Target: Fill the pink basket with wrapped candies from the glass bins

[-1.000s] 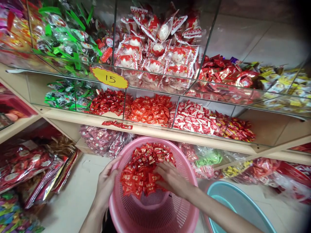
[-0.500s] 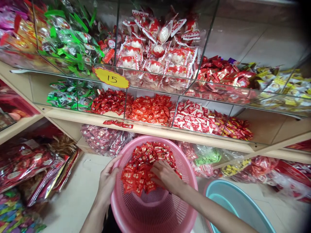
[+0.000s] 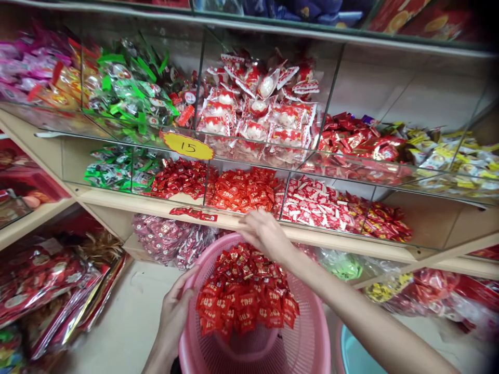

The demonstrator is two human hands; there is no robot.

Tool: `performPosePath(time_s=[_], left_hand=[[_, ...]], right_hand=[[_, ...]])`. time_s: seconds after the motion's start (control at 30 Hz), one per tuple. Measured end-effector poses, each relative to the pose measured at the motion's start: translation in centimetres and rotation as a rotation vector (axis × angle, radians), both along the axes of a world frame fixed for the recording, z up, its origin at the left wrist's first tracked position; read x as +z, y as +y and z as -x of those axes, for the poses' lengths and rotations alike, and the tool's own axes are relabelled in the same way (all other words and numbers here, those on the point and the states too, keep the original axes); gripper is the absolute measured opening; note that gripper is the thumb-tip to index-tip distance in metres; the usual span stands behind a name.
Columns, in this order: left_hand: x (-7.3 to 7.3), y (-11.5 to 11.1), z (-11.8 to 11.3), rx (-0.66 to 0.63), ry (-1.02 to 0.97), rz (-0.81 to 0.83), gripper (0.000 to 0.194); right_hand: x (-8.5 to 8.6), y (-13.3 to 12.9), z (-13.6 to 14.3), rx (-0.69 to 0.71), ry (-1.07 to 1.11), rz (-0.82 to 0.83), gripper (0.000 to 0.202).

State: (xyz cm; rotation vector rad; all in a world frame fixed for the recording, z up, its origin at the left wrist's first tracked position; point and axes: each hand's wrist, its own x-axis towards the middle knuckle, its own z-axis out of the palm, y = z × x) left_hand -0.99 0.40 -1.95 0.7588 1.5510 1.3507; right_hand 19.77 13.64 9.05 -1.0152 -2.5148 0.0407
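Observation:
A pink plastic basket [image 3: 312, 322] holds a heap of small red-wrapped candies [image 3: 245, 306], lying mostly toward its far side. My left hand [image 3: 177, 306] grips the basket's left rim, with the thumb on the upper edge. Over the far rim is my right hand [image 3: 267, 236], its fingers loosely stretched toward the shelf edge, with nothing visible in them. Just beyond those fingers, a glass-fronted bin holds red candy packets [image 3: 245, 189]. To its left are darker red candies [image 3: 179, 179], and to its right red-and-white wrapped candies [image 3: 315, 202].
A wooden shelf ledge [image 3: 351, 236] runs behind the basket, with a strip of red packets [image 3: 194, 214] on it. Glass panes divide the bins; a yellow tag [image 3: 187, 146] marked 15 hangs above. A blue tub [image 3: 358, 353] stands at right, bagged goods [image 3: 50, 275] at left.
My right hand has lifted out of the candies in the basket and moved up to the shelf edge. The left hand keeps its hold. The view has tilted upward, showing more upper shelf.

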Motion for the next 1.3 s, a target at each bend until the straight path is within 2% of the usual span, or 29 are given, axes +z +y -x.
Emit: performPosePath(time_s=[0.1, 0.17, 0.23, 0.37, 0.57, 0.67, 0.8, 0.9, 1.03, 1.1, 1.17, 1.3], left_hand=[[-0.2, 0.0, 0.2, -0.01, 0.006, -0.013, 0.046], [-0.4, 0.1, 0.3, -0.007, 0.021, -0.025, 0.046], [-0.5, 0.1, 0.4, -0.002, 0.023, -0.031, 0.045], [-0.2, 0.0, 0.4, -0.008, 0.003, -0.026, 0.047], [0.2, 0.0, 0.1, 0.015, 0.01, -0.006, 0.048], [0.1, 0.1, 0.0, 0.012, 0.001, -0.003, 0.048], [0.2, 0.1, -0.2, 0.01, -0.023, 0.004, 0.047], [0.5, 0.1, -0.4, 0.015, -0.031, 0.015, 0.046], [0.8, 0.1, -0.6, 0.029, -0.044, 0.035, 0.049], [0.8, 0.1, -0.7, 0.018, -0.059, 0.034, 0.051], [0.7, 0.0, -0.7, 0.019, -0.064, 0.041, 0.054], [0.8, 0.0, -0.7, 0.038, -0.036, 0.033, 0.054]], right_hand=[[1.6, 5.2, 2.9, -0.158, -0.063, -0.02, 0.021], [1.6, 7.8, 4.8, -0.235, -0.138, 0.018, 0.024], [1.2, 9.2, 6.1, -0.281, -0.19, 0.052, 0.026], [0.8, 9.6, 7.5, -0.354, -0.201, 0.09, 0.025], [1.5, 9.3, 7.8, -0.4, -0.186, 0.158, 0.024], [2.2, 8.1, 6.6, -0.354, -0.1, 0.121, 0.025], [2.3, 3.1, 2.3, -0.198, 0.127, 0.023, 0.019], [0.2, -1.5, -2.1, -0.109, 0.18, 0.1, 0.017], [-4.5, -5.5, -6.2, -0.117, 0.121, 0.311, 0.017], [-6.5, -6.6, -6.6, -0.126, 0.077, 0.391, 0.017], [-7.6, -7.2, -5.7, -0.105, 0.028, 0.416, 0.016], [-7.9, -7.8, -1.7, 0.004, -0.09, 0.36, 0.018]])
